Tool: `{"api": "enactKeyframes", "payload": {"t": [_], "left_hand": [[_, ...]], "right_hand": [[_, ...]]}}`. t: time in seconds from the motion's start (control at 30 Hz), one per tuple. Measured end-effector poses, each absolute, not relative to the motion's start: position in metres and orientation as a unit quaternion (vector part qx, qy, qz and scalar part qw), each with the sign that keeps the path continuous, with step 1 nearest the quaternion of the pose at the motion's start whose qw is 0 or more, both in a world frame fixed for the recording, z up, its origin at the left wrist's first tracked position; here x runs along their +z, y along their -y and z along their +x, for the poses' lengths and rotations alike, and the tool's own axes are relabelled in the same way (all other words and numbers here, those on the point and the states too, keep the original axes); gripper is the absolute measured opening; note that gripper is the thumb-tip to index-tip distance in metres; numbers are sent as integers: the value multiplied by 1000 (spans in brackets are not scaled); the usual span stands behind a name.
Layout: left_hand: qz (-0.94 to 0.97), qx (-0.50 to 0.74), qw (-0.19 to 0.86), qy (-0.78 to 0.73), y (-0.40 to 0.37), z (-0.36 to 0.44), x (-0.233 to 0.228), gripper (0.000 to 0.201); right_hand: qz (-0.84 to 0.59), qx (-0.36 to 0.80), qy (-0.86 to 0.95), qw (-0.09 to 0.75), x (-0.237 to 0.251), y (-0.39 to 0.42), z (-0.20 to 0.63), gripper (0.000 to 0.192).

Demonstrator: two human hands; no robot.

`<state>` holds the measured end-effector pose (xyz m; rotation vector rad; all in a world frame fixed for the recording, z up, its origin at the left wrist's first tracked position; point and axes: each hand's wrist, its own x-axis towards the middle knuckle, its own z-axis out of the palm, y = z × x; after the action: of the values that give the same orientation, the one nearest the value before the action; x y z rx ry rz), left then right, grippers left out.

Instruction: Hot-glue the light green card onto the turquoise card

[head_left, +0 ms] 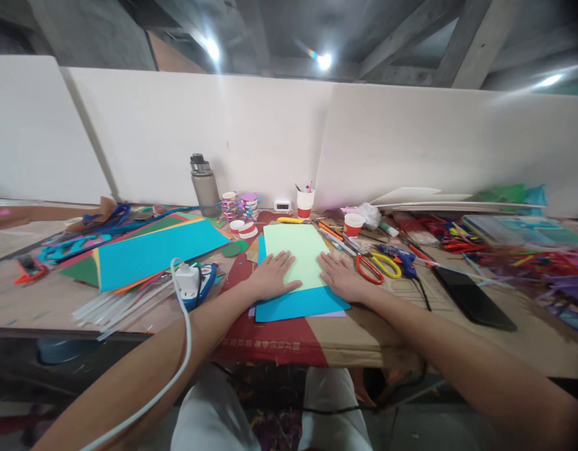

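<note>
A pale green sheet of paper (303, 250) lies in front of me on top of a blue sheet (298, 305), whose near part sticks out below it. A thin lilac edge shows under the blue. My left hand (274, 275) rests flat on the green sheet's left edge, fingers stretched out. On its right edge lies my right hand (343, 275), also flat with fingers extended. Neither hand grips anything. Right of the right hand are orange-handled scissors (368, 269) and yellow-handled scissors (387, 264).
Coloured sheets (157, 254), clear glue sticks (124, 307) and a white plug (188, 280) with its cable lie left. A bottle (205, 188) and paper cups (305, 203) stand behind. Rightward are a blue glue gun (402, 258), a black phone (472, 297) and a plastic box (505, 228).
</note>
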<state>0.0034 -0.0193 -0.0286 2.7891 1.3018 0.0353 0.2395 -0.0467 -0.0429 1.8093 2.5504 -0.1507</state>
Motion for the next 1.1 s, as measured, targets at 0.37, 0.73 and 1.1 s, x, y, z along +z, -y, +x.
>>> {"api": "enactKeyframes", "payload": {"t": [0.37, 0.73, 1.1], "left_hand": [[912, 49, 35, -405, 11, 1, -15, 74], [920, 165, 165, -314, 17, -4, -19, 48], [921, 160, 180, -308, 17, -2, -15, 39]], "right_hand": [[506, -82, -849, -127, -16, 79, 251, 62], [489, -124, -847, -168, -22, 60, 247, 39], [484, -146, -835, -218, -25, 59, 249, 31]]}}
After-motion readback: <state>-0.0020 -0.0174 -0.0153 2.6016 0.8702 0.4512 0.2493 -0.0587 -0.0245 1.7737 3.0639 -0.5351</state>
